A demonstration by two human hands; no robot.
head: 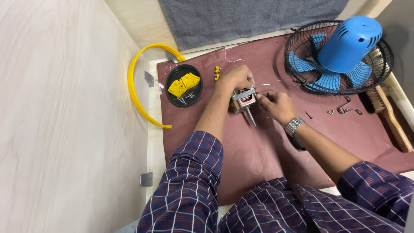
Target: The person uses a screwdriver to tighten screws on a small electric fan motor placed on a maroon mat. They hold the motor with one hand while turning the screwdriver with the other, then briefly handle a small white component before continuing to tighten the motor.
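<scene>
Left hand (236, 77) grip clenched on fan motor (243, 100); right hand (276, 104) fingertips pinching its side.

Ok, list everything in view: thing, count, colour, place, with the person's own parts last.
fan motor: one, grey metal with a shaft, mid-mat, held in both hands
mat: one, maroon, under the work
fan cage with blades: one, black wire around blue blades, upper right of mat
motor cover: one, blue, on the cage
round tray: one, black, left edge of mat
yellow plastic parts: about two, in the tray with some screws
small yellow clips: about two, beside the tray
curved strip: one, yellow, left of mat
cloth: one, grey, top
brush: one, wooden, right edge
metal brackets: a few, grey, near the brush
wristwatch: one, silver, right wrist
left hand: gripping the motor top
right hand: fingers at the motor's side
</scene>
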